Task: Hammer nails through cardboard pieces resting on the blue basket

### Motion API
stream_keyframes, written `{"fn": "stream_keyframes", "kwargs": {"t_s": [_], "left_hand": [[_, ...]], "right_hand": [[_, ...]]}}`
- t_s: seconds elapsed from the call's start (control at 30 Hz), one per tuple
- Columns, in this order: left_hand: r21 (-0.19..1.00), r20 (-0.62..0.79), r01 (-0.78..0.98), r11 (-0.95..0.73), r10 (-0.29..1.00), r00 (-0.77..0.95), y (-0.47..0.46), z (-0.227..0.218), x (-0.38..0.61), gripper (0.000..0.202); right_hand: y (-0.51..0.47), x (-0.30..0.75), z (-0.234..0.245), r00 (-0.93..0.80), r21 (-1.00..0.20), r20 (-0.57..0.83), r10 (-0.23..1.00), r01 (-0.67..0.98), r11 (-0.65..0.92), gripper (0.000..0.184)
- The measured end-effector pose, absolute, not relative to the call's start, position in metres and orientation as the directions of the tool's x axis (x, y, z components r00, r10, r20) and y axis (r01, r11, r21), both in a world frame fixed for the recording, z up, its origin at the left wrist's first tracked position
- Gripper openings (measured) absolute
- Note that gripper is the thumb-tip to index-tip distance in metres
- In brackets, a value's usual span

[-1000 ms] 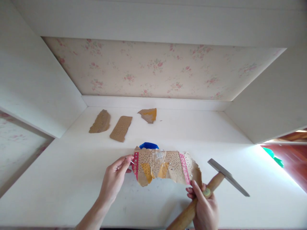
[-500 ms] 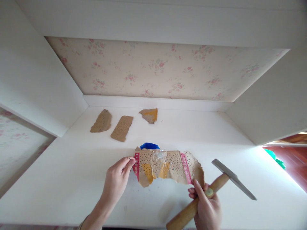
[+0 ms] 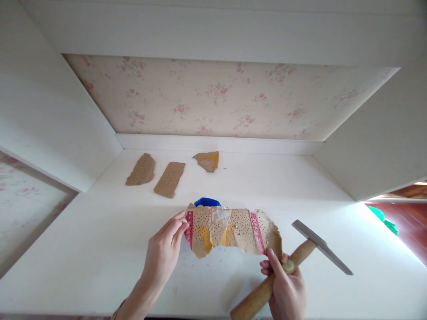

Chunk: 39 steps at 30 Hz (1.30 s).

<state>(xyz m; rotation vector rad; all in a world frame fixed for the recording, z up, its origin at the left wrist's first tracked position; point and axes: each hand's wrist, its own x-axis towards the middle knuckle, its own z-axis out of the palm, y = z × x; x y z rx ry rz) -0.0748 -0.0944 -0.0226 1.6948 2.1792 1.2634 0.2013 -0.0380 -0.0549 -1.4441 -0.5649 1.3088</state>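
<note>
A torn brown cardboard strip, full of small holes and crossed by pink tape bands, lies on the white shelf. My left hand pinches its fingertips together at the strip's left pink band; what they hold is too small to name. My right hand grips the wooden handle of a hammer, whose flat metal head points right, beside the strip's right end. A blue object peeks out behind the strip.
Three more torn cardboard scraps lie toward the back: one at far left, a perforated one and an orange-edged one. Floral wallpaper backs the alcove, with white side panels on both sides. A green thing shows at right.
My left fingertips have closed in against the strip's left edge; a thin nail seen between them a second ago no longer shows. The hammer has shifted only slightly.
</note>
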Motion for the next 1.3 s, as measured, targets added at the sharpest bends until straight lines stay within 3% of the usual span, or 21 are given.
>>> {"fn": "stream_keyframes", "kwargs": {"t_s": [0.1,0.43,0.57,0.77,1.0,1.3], "left_hand": [[0.632,0.453,0.775,-0.019,0.82,-0.35,-0.091,-0.019,-0.074,0.016],[0.599,0.486,0.797,-0.08,0.827,-0.283,-0.091,-0.019,-0.072,0.015],[0.661,0.467,0.741,-0.118,0.838,-0.283,-0.089,-0.026,-0.068,0.018],[0.724,0.503,0.686,-0.071,0.735,-0.455,-0.088,-0.034,-0.071,0.015],[0.865,0.308,0.502,0.004,0.784,-0.538,-0.096,-0.018,-0.082,0.015],[0.798,0.444,0.587,-0.135,0.791,-0.421,-0.092,-0.029,-0.08,0.012]], "right_hand": [[-0.038,0.201,-0.055,0.287,-0.899,-0.408,0.867,-0.291,-0.327,0.046],[-0.036,0.2,-0.056,0.269,-0.901,-0.401,0.876,-0.289,-0.324,0.045],[-0.035,0.201,-0.053,0.261,-0.898,-0.408,0.875,-0.287,-0.333,0.047],[-0.033,0.205,-0.045,0.261,-0.894,-0.425,0.866,-0.271,-0.357,0.049],[-0.033,0.203,-0.042,0.304,-0.904,-0.405,0.862,-0.276,-0.327,0.048],[-0.036,0.198,-0.039,0.335,-0.877,-0.465,0.82,-0.305,-0.372,0.05]]}}
